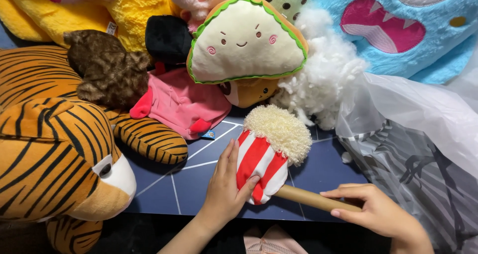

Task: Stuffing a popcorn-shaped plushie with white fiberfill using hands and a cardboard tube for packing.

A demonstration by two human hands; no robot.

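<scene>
My left hand point(224, 187) grips the lower left side of a popcorn plush toy point(269, 152), which has red and white stripes and a fluffy cream top. It lies tilted on a dark blue surface point(199, 177). My right hand point(376, 209) holds a brown cardboard tube point(311, 198) whose left end goes into the bottom of the popcorn plush.
A large tiger plush point(55, 144) fills the left. Behind lie a taco-shaped plush point(246, 40), a pink plush point(181, 102), a brown furry plush point(107, 67), loose white stuffing point(323, 75) and a blue monster plush point(403, 27). A clear plastic bag point(413, 134) lies at the right.
</scene>
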